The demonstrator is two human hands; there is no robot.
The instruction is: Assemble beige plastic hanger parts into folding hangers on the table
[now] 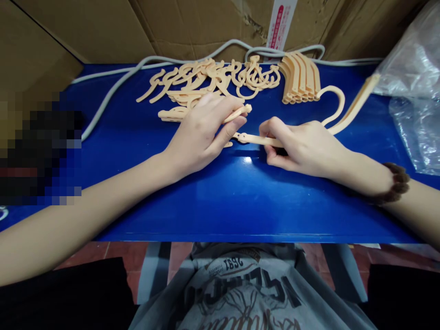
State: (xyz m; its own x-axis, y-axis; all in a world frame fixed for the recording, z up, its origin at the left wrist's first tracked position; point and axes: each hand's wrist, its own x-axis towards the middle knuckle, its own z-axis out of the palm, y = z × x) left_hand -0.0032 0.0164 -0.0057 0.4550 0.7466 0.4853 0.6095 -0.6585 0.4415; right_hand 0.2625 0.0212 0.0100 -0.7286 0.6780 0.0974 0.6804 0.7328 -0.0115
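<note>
My right hand (pixel 305 146) is closed around a beige plastic hanger (pixel 355 107), whose hook rises behind the knuckles. One of its arms slants up to the right, and a flat end with a round joint points left past my fingertips. My left hand (pixel 202 130) pinches a slim curved beige plastic piece (pixel 239 113) between thumb and fingers, just above and left of that jointed end. Part of this piece is hidden by the fingers. Beyond my left hand lies a loose pile of beige curved parts (pixel 202 73), with a flat slotted beige piece (pixel 172 114) beside the wrist side.
Stacked beige hanger arms (pixel 300 78) and beige hooks (pixel 256 75) lie at the back of the blue table (pixel 240 201). A grey cable (pixel 117 89) runs along the cardboard (pixel 206 27). Clear plastic bags (pixel 415 91) are at the right; a blurred dark object is at the left.
</note>
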